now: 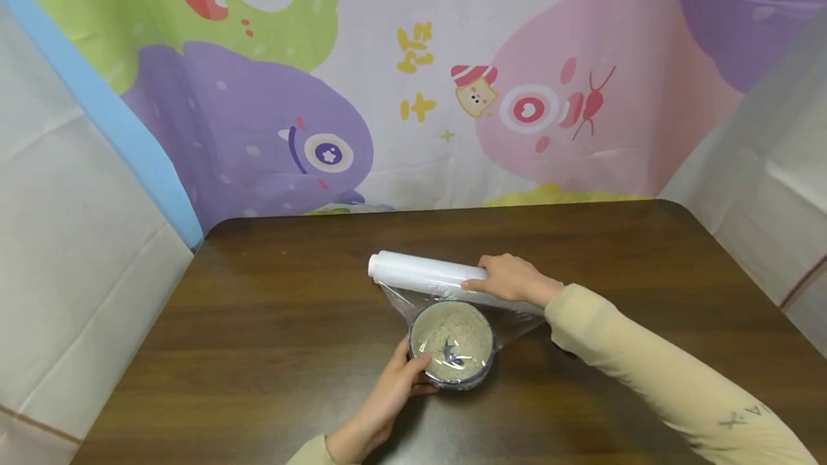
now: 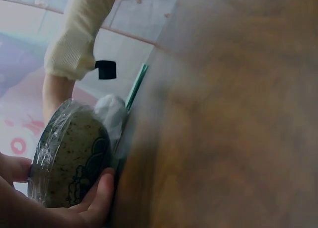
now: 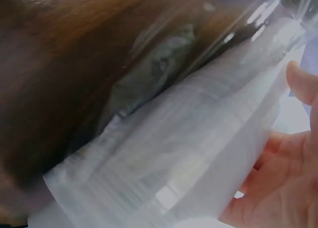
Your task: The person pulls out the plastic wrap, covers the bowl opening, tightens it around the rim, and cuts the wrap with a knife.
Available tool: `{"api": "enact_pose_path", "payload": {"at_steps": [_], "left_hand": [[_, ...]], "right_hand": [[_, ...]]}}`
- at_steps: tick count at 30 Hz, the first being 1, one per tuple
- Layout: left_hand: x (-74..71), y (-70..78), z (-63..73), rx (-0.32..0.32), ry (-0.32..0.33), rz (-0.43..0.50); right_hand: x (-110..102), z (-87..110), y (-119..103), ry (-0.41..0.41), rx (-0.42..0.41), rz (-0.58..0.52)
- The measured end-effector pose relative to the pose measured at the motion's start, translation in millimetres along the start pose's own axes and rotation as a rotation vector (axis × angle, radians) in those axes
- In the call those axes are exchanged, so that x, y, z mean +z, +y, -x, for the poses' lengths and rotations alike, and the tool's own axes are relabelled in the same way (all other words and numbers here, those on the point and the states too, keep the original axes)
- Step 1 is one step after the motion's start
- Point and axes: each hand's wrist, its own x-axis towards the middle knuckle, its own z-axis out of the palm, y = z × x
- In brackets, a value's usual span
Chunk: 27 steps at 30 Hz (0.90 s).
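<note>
A speckled ceramic bowl [image 1: 452, 332] with a dark blue rim and a blue mark inside sits near the table's middle. Clear cling film [image 1: 517, 321] stretches over its mouth and runs back to a white roll of cling film [image 1: 413, 271]. My left hand [image 1: 403, 379] grips the bowl's near left side, thumb over the filmed rim and fingers on the outer wall. Behind the bowl, my right hand [image 1: 513, 278] holds the roll from above near its right part. In the right wrist view the roll [image 3: 179, 138] lies against the right fingers [image 3: 278, 163], with wrinkled film coming off it.
The bowl and roll are on a dark brown wooden table [image 1: 258, 350]. A printed cartoon curtain [image 1: 426, 149] hangs behind its back edge, with pale cloth at both sides. A thin green strip [image 2: 136, 86] shows beyond the bowl in the left wrist view; its kind is unclear.
</note>
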Motion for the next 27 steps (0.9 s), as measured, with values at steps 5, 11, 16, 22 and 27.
{"api": "enact_pose_path", "payload": {"at_steps": [5, 11, 16, 22, 27], "left_hand": [[-6.7, 5.9, -4.0, -0.02, -0.024, -0.016], [-14.9, 9.5, -10.1, -0.035, -0.049, -0.024], [-18.9, 10.3, -14.1, -0.049, -0.06, -0.034], [-21.4, 14.2, -19.8, -0.05, -0.064, -0.064], [-23.0, 16.7, -24.5, -0.048, -0.047, -0.093]], "right_hand": [[-1, 6.4, 4, 0.003, 0.027, -0.018], [-1, 14.2, 10, -0.009, 0.048, -0.037], [0, 20.8, 14, -0.008, 0.059, -0.057], [1, 28.7, 18, 0.003, 0.088, -0.088], [3, 36.4, 20, 0.025, 0.112, -0.087]]}}
